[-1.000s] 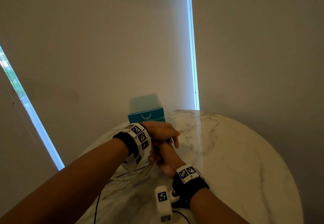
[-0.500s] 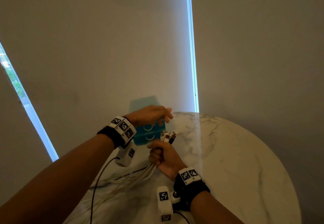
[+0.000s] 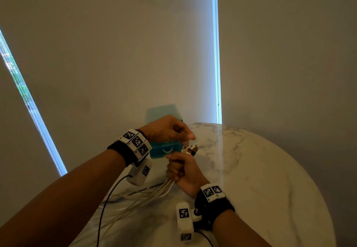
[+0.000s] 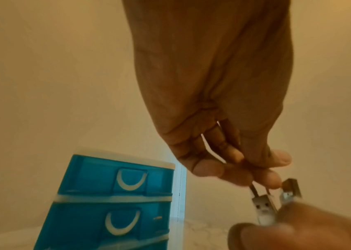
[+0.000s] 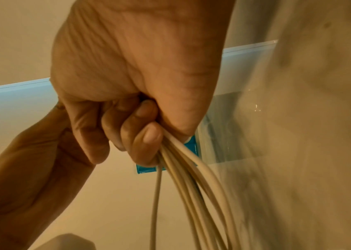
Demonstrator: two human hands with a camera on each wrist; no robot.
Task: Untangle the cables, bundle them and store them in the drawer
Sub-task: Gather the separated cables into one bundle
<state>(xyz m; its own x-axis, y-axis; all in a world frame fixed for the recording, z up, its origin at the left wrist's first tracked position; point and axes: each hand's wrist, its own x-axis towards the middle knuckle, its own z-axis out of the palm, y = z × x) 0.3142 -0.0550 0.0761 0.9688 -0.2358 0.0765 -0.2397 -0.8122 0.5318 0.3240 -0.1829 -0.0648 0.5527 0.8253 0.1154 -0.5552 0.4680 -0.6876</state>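
We note cables (image 5: pixel 183 177) gathered in our right hand (image 3: pixel 183 171), left hand (image 4: pixel 223 118) pinching a plug beside the closed drawer unit (image 4: pixel 114 201); bundling and storing remain.

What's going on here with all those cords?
A person at a round marble table is gathering white cables into one bunch. The right hand grips the bunch in a fist, with the plugs sticking out on top and the loose lengths trailing across the table. The left hand reaches in just above the plugs; whether it pinches one is unclear. A small blue drawer unit stands behind, its drawers closed.
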